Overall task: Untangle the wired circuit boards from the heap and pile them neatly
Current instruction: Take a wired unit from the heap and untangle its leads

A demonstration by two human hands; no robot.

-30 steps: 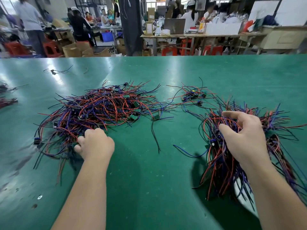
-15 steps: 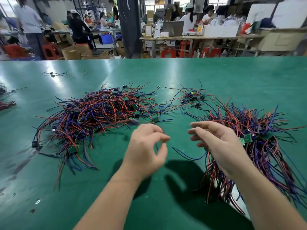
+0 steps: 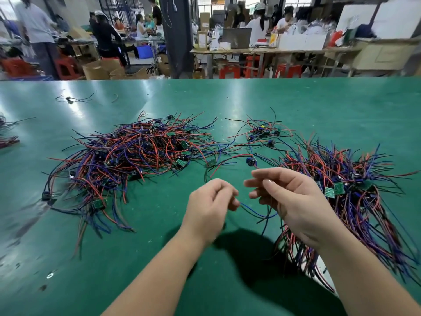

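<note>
A big tangled heap (image 3: 136, 156) of red, blue and black wires with small green circuit boards lies on the left of the green table (image 3: 319, 106). A second pile of wired boards (image 3: 355, 190) lies on the right. My left hand (image 3: 211, 208) hovers between them with fingers curled, pinching a thin black wire (image 3: 205, 175) that rises toward a blue component (image 3: 250, 161) on a red lead. My right hand (image 3: 293, 201) is beside it over the pile's left edge, fingers loosely extended toward the left hand and holding nothing I can see. A blue wire (image 3: 255, 212) lies below both hands.
A small cluster of wired boards (image 3: 262, 133) sits behind the hands. A stray wired part (image 3: 68, 99) lies far left at the back, and more wires (image 3: 9, 140) at the left edge. Beyond the table's far edge are people, workbenches, red stools and cardboard boxes.
My left hand left the near edge of the big heap and came to the middle, now pinching. My right hand lifted off the right pile and moved left to meet it.
</note>
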